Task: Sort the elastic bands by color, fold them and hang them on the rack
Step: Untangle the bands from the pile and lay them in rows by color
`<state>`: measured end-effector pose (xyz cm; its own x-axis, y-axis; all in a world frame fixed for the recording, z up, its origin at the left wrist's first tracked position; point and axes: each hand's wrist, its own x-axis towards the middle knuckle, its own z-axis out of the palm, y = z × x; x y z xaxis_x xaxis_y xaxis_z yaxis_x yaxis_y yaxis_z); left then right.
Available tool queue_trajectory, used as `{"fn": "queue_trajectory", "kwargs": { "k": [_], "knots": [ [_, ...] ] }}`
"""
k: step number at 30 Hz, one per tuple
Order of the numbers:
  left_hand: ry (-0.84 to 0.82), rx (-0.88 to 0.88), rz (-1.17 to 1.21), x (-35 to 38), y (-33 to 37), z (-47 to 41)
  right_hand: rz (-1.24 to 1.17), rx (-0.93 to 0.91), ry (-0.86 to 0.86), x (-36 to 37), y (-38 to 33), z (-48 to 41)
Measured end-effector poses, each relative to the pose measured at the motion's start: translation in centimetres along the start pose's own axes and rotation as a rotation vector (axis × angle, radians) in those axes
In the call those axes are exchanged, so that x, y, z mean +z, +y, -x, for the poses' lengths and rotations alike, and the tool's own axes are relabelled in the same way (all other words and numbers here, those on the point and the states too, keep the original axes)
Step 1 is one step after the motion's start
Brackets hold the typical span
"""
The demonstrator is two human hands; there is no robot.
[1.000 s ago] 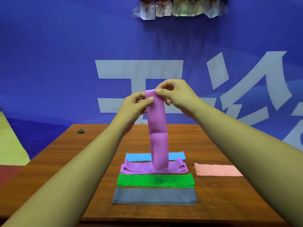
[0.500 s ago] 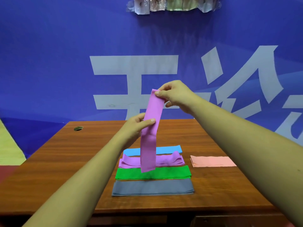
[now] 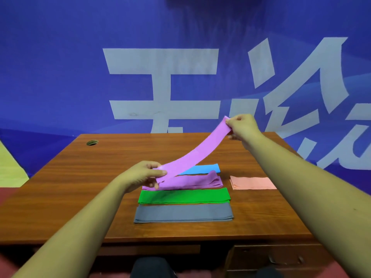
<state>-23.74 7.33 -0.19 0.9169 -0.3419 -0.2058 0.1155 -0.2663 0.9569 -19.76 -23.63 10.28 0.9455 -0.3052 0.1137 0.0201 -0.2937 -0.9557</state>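
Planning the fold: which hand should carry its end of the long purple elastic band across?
Probably the right hand: it pinches the raised end of the purple elastic band in free air; the left hand holds the low end.

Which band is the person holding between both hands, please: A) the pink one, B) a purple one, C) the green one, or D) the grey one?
B: the left hand pinches the lower end of the purple band and the right hand its upper end, while the green band, grey band and pink band lie on the table.
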Motion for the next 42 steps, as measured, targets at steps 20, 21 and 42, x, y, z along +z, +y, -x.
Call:
{"fn": "queue_trajectory", "kwargs": {
  "k": [20, 21, 42],
  "knots": [
    [0.524, -0.214, -0.115, -3.6, -8.0, -5.1, 0.184, 0.307, -0.135, 7.1, 15.6, 1.6],
    [0.537, -0.220, -0.131, -3.6, -8.4, -5.3, 0.240, 0.280, -0.122, 7.3, 16.1, 1.5],
    [0.634, -0.090, -0.621, -2.8, -8.8, -5.6, 0.461, 0.097, -0.012, 7.2, 17.7, 1.3]
  ]
}}
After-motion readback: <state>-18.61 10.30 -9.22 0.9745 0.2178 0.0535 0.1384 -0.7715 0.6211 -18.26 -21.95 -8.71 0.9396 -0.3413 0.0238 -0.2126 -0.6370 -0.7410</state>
